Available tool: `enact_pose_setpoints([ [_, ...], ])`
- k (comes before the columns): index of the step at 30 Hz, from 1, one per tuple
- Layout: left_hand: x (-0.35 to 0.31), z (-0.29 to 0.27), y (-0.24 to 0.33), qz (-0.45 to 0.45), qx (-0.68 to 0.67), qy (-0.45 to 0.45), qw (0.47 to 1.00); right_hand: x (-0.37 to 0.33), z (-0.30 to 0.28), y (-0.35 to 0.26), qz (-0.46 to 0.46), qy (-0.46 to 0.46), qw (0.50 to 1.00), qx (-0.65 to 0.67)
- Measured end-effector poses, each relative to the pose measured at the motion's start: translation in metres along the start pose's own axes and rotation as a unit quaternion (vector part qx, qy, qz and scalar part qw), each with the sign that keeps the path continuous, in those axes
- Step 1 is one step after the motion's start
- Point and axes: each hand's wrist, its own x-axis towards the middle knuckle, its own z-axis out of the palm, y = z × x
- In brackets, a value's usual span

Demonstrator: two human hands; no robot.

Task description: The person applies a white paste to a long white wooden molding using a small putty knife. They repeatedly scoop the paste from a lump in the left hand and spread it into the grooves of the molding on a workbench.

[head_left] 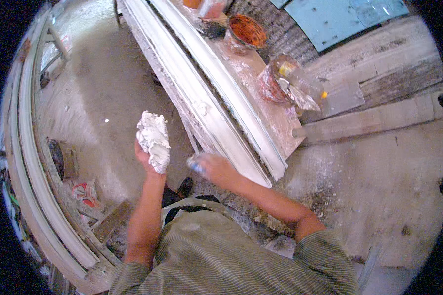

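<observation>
A thick, lumpy heap of white plaster-like paste (154,140) rests in my left hand (143,156), which is raised in front of me, its fingers mostly hidden under the paste. My right hand (214,169) is blurred by motion and closed around something small, whitish and bluish, too smeared to name. It is close to the near part of a long white grooved moulding (221,125) lying on a bench. A dab of white paste sits on that moulding. Beside it, across a dark gap, runs a second white moulding (253,132).
Right of the mouldings, the bench board (280,125) bears an orange-lined bucket (247,30) and a plastic-wrapped container (275,81). More long white mouldings (34,157) lie on a stand at the left. A red and white bag (86,192) is on the floor.
</observation>
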Motion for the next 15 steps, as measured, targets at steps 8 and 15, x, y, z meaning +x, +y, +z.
enact_pose_setpoints([
  [8, -0.007, 0.010, 0.069, 0.046, 0.186, 0.006, 0.981, 0.129, 0.008, 0.144, 0.053, 0.059, 0.997, -0.003],
  [15, -0.045, -0.009, 0.077, 0.000, 0.024, 0.120, 0.992, 0.124, 0.013, 0.145, 0.067, 0.018, 0.997, -0.018],
])
